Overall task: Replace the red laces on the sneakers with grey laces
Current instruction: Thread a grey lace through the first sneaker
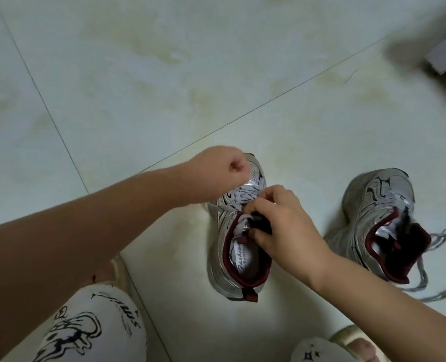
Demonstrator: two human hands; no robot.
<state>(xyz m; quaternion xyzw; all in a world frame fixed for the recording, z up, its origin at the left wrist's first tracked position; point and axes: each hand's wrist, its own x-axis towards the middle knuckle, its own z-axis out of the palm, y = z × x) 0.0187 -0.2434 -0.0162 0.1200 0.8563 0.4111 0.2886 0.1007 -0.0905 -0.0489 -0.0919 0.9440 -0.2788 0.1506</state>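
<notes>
Pale tiled floor (164, 74) with dark grout lines and faint yellowish stains. Two silver sneakers stand on it: the near sneaker (238, 246), threaded with a grey lace (242, 194), and the far sneaker (381, 220), its loose lace (422, 275) trailing. Left hand (221, 171): fingers curled closed over the toe. Right hand (284, 226): fingers pinching the tongue. A blurred box (443, 52) lies at upper right.

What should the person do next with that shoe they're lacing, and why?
Probably pull the grey lace taut. The left hand is fisted by the near sneaker toe, seemingly on the lace; the right hand pinches at the tongue, near the top eyelets.
</notes>
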